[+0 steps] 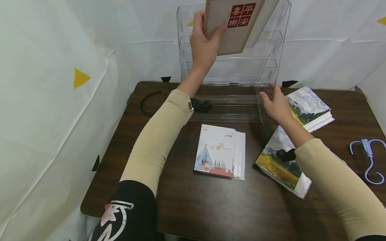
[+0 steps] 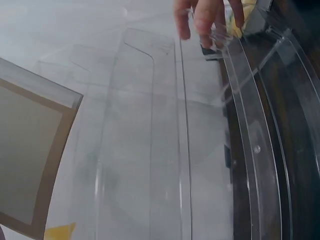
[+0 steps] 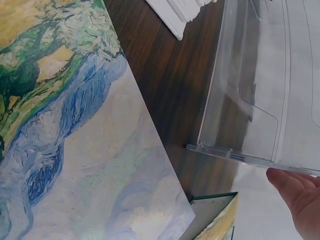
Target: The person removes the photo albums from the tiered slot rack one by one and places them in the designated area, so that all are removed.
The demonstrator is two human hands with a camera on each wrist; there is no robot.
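Note:
My left hand (image 1: 205,50) grips a beige book (image 1: 229,36) with red-and-white Chinese characters, thumb across its front cover. The book is tilted in front of the upper tiers of a clear plastic tiered rack (image 1: 229,72). A pale panel shows behind the book's right edge; whether it belongs to the book I cannot tell. In the left wrist view the beige book (image 2: 30,150) is apart from the rack's lower tiers. My right hand (image 1: 278,103) touches the rack's right side panel low down, its fingers loosely bent. The right wrist view shows its thumb (image 3: 287,187) against the panel edge.
A white book (image 1: 215,150) with a tent drawing lies mid-table. Books with painted landscape covers (image 1: 310,103) lie at the right, one (image 1: 277,170) nearer. A purple hooked piece (image 1: 368,150) is farther right. A black curved band (image 1: 144,103) lies left of the rack.

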